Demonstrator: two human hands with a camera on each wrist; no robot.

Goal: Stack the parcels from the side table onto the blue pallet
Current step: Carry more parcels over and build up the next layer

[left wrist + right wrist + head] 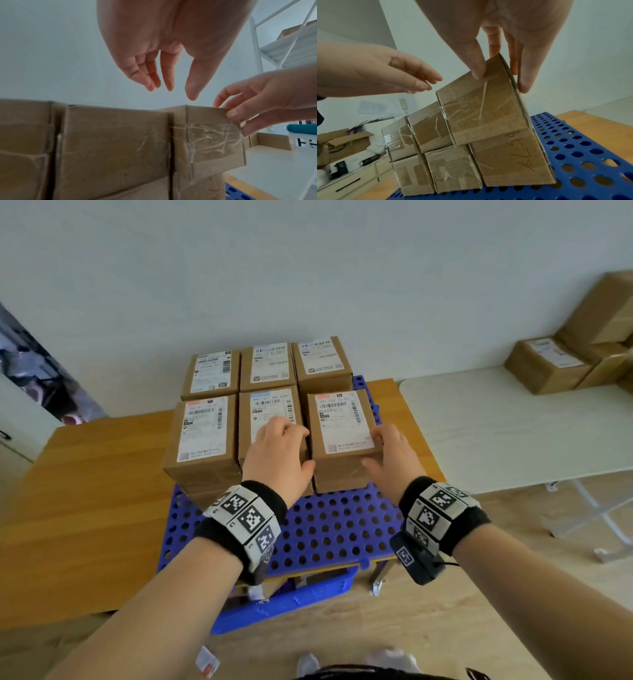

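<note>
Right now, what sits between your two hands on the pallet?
The front-right top parcel. In the head view the left hand is at its left side; the right hand grips its right corner.

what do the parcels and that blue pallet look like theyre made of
Parcels: brown corrugated cardboard, matte, sealed with glossy clear tape that wrinkles and glints; white paper labels on top.
Blue pallet: likely moulded plastic, with a uniform colour, slight sheen and regular round holes.

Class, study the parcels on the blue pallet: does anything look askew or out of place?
Yes: the front right parcel overhangs the near face of the one beneath, not flush. The right hand pinches its corner; the left hand hovers open.
</note>
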